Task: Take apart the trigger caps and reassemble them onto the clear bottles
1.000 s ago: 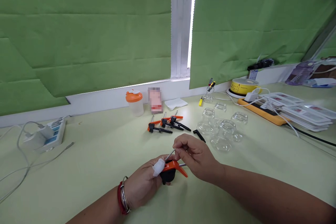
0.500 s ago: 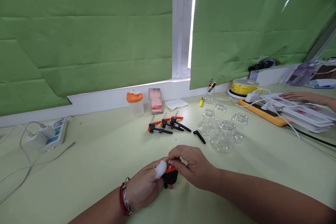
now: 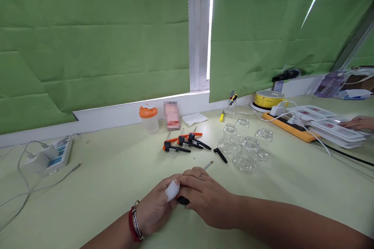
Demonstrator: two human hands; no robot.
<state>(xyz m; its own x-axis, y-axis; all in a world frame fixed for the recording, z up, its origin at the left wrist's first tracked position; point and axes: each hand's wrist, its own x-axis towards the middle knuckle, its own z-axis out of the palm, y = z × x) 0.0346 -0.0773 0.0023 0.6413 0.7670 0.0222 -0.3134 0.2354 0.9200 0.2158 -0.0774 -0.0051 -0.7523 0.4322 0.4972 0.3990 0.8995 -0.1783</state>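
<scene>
My left hand (image 3: 157, 206), its thumb wrapped in white, is closed around a black and orange part (image 3: 183, 200) near the table's front. Over the same part lies my right hand (image 3: 209, 198), its fingers bent and pressed against it, hiding most of it. A thin metal rod (image 3: 208, 165) sticks out beyond the right knuckles. Behind the hands lie three black and orange assemblies (image 3: 182, 141) with metal rods, and a loose black handle (image 3: 220, 155). Several clear glass jars (image 3: 246, 155) stand to the right.
An orange-lidded cup (image 3: 149, 118), a pinkish box (image 3: 172, 116) and white paper (image 3: 194, 119) are along the wall. A white power strip (image 3: 62, 155) with cables is left. On the right are an orange power strip (image 3: 289, 127), stacked white frames (image 3: 336, 132) and another person's hand (image 3: 359, 122).
My right hand has folded lower over the part, covering more of it, and a metal rod now shows beyond its knuckles. The view has shifted slightly. The other person's hand has moved right.
</scene>
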